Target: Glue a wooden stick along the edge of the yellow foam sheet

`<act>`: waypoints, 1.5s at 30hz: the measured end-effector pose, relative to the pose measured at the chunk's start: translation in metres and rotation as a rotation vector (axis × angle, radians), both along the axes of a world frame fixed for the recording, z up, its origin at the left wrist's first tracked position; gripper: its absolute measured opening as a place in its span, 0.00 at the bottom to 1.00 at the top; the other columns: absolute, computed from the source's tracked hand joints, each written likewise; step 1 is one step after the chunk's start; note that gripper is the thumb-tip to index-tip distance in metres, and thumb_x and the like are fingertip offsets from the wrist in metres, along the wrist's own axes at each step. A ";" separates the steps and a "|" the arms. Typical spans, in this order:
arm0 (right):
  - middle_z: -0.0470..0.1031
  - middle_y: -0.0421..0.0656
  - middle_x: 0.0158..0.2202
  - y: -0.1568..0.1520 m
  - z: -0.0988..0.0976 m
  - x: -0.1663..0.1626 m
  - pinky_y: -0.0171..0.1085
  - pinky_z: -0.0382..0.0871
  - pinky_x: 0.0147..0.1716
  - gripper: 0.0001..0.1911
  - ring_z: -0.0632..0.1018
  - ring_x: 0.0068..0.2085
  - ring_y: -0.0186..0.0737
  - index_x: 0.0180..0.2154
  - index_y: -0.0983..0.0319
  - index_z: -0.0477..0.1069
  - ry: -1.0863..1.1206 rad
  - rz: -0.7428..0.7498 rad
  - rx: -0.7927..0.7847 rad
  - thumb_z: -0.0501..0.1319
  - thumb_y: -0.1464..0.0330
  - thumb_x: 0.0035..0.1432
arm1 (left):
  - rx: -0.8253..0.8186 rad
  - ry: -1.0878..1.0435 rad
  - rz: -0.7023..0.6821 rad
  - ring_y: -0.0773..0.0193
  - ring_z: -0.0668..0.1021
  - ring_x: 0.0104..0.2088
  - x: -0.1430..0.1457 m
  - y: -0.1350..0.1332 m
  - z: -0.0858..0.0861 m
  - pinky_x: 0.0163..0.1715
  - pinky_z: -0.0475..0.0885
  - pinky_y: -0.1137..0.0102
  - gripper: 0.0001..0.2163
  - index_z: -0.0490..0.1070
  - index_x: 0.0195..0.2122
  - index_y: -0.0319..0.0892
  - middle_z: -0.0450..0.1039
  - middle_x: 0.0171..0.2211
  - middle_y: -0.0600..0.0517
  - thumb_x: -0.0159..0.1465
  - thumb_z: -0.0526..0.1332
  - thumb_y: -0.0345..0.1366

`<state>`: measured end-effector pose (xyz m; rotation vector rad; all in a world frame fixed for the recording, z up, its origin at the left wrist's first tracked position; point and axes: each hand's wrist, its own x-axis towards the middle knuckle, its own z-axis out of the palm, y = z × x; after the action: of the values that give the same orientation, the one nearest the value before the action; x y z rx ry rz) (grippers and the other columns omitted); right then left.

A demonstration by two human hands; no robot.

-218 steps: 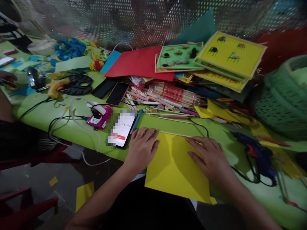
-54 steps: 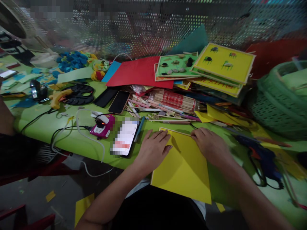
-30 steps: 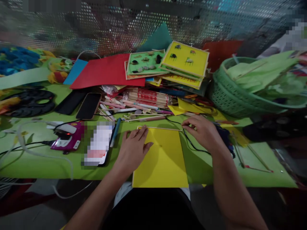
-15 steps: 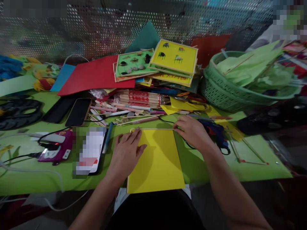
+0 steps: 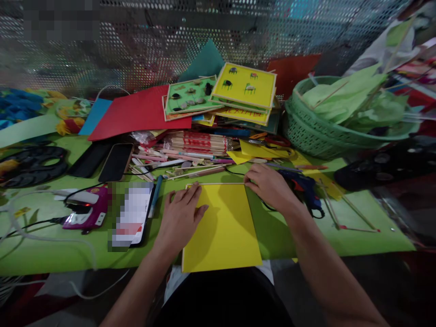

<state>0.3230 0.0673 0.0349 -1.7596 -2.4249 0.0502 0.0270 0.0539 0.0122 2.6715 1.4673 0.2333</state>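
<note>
A yellow paper sheet (image 5: 225,231) lies on the green table (image 5: 51,245) in front of me, its near edge hanging over the table's rim. My left hand (image 5: 179,218) rests flat on the sheet's left side, fingers stretched out. A thin wooden stick (image 5: 214,184) lies along the sheet's far edge. At the stick's right end sits my right hand (image 5: 270,186), its fingers curled down at the sheet's far right corner. Whether they pinch the stick is hidden.
A phone (image 5: 131,218) and a purple device (image 5: 85,213) with cables lie left of my hand. A blue glue gun (image 5: 304,188) sits right of it. Behind are sticks (image 5: 197,143), red paper (image 5: 136,113), framed craft boards (image 5: 245,86) and a green basket (image 5: 327,136).
My right hand has slid from the sheet's middle to its far right corner. The sheet now lies straight before me. The view has swung right, bringing the basket in.
</note>
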 end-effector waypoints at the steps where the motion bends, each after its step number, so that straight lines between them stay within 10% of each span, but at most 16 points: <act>1: 0.74 0.47 0.39 0.000 -0.001 0.001 0.43 0.66 0.44 0.05 0.74 0.44 0.48 0.34 0.61 0.75 0.002 0.012 0.005 0.62 0.72 0.64 | 0.006 -0.005 -0.001 0.44 0.74 0.60 0.000 0.000 0.000 0.59 0.65 0.46 0.23 0.65 0.68 0.43 0.64 0.68 0.44 0.75 0.52 0.43; 14: 0.73 0.50 0.42 -0.003 0.006 0.002 0.47 0.68 0.48 0.05 0.74 0.48 0.52 0.38 0.62 0.73 0.189 -0.019 0.081 0.59 0.70 0.66 | 0.156 -0.129 -0.002 0.48 0.73 0.62 0.003 -0.004 0.026 0.59 0.66 0.52 0.20 0.66 0.66 0.46 0.66 0.68 0.44 0.75 0.52 0.40; 21: 0.74 0.50 0.41 -0.005 0.007 -0.001 0.46 0.69 0.45 0.06 0.75 0.45 0.50 0.37 0.60 0.72 0.243 0.063 0.155 0.57 0.69 0.67 | 0.182 -0.229 -0.159 0.55 0.72 0.62 0.060 0.010 0.061 0.64 0.58 0.54 0.15 0.71 0.59 0.46 0.75 0.60 0.48 0.74 0.54 0.36; 27: 0.73 0.50 0.39 -0.007 0.007 -0.005 0.46 0.69 0.44 0.06 0.74 0.43 0.51 0.38 0.60 0.71 0.213 0.108 0.208 0.56 0.71 0.68 | 0.176 -0.156 -0.221 0.50 0.79 0.46 0.099 0.033 0.053 0.51 0.64 0.52 0.10 0.77 0.37 0.41 0.81 0.39 0.45 0.71 0.56 0.31; 45: 0.75 0.48 0.42 -0.014 0.016 -0.020 0.42 0.68 0.42 0.05 0.75 0.44 0.46 0.41 0.59 0.69 0.483 0.026 0.114 0.56 0.66 0.70 | 0.125 -0.307 -0.234 0.58 0.80 0.39 0.078 0.048 0.037 0.39 0.66 0.64 0.06 0.74 0.38 0.43 0.80 0.36 0.51 0.71 0.58 0.31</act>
<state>0.3034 0.0536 0.0506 -1.4612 -2.0567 0.2974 0.1050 0.1024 0.0493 2.7154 1.0746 0.7006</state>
